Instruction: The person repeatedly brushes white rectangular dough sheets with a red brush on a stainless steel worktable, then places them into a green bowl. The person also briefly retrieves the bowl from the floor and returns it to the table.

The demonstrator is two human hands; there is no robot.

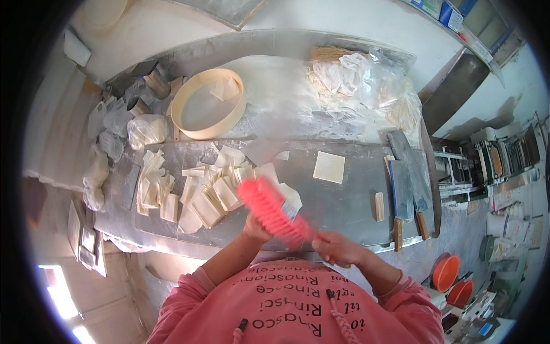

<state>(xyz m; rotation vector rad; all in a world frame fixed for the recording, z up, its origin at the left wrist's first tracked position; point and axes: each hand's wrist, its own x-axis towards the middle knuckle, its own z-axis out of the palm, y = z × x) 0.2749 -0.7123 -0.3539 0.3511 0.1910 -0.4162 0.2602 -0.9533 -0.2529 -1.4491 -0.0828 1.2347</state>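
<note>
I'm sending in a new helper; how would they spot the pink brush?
Find the long grey worktop. At its near edge, the person's right hand grips the pink brush by its handle. Its vivid colour and rows of bristles set it apart from the pale folded sheets left of it.

Your left hand [256, 228], partly hidden, reached over the counter's [349, 209] near edge; your right hand [339, 250] curled tightly there, forearms [232, 256] bare and converging.
</note>
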